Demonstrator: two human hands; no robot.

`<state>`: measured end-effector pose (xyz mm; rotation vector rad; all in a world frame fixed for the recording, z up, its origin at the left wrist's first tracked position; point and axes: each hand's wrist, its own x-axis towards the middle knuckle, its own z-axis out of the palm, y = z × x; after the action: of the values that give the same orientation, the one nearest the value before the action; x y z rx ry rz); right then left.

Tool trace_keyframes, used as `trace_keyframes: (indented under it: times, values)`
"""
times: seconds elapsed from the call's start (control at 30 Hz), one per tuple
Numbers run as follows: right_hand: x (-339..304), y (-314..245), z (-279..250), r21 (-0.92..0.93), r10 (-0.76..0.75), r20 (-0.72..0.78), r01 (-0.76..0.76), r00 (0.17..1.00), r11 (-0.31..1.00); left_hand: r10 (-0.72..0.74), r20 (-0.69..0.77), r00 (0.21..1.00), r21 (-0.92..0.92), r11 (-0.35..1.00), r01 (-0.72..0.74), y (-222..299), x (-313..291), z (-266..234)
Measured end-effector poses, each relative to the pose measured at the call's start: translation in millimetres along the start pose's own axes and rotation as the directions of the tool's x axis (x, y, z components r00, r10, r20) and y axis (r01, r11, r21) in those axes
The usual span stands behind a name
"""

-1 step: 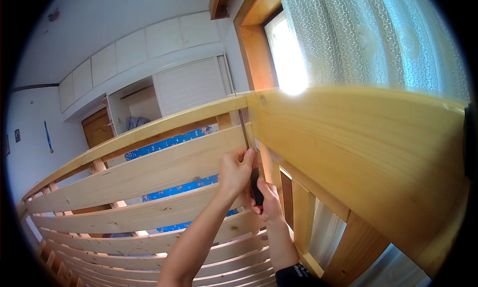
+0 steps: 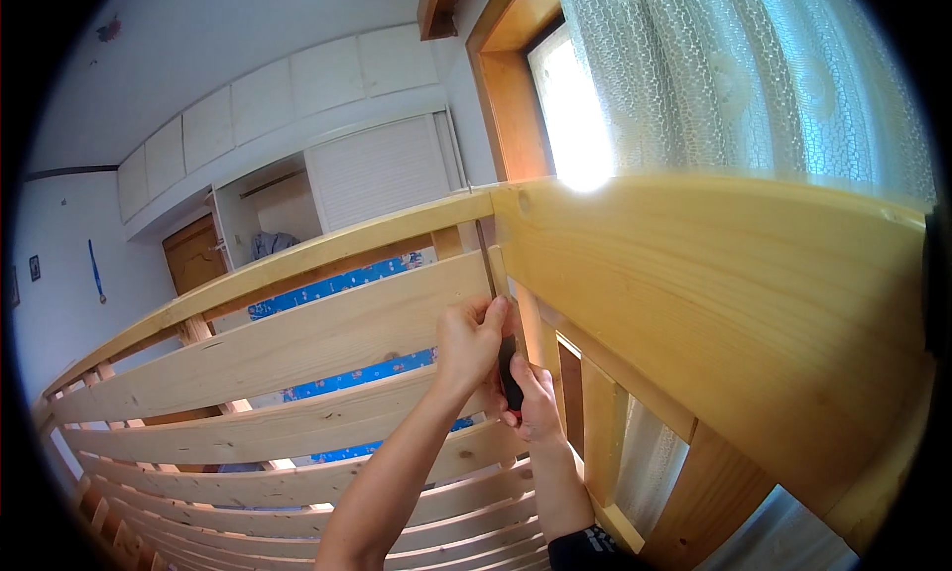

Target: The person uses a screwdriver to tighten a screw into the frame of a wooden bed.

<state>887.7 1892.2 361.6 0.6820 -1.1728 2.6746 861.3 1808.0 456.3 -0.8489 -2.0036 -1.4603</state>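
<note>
A long screwdriver [image 2: 511, 378] with a black and red handle stands nearly upright at the corner of a wooden slatted frame. My right hand [image 2: 537, 404] is closed around its handle from below. Higher up, the fingers of my left hand [image 2: 470, 341] pinch the thin metal shaft. The shaft rises past the end of the top slat [image 2: 297, 338] toward the underside of the top rail [image 2: 347, 239], where it meets the wide yellowish board [image 2: 714, 284]. What the tip touches is too small to make out.
More pale slats [image 2: 268, 477] run below and to the left. Behind the gaps lies a blue patterned cloth [image 2: 342, 285]. Upright bars [image 2: 600, 427] stand under the wide board at right. A lace curtain [image 2: 724, 75] hangs beside the bright window [image 2: 572, 115]; white cabinets [image 2: 382, 170] line the far wall.
</note>
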Motion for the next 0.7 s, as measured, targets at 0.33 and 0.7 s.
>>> trace_keyframes:
  times: [0.33, 0.7]
  values:
    - [-4.7, 19.4, -6.7, 0.088, -0.186, -0.077, 0.192, 0.980, 0.977, -0.058, -0.054, 0.997, -0.198, 0.979, 0.046, 3.5, -0.1, 8.1]
    - [3.7, 14.0, -17.4, 0.453, 0.202, 0.273, -0.311, 0.941, 0.836, -0.074, -0.085, 0.994, -0.195, 0.979, 0.056, 0.4, -0.6, 9.1]
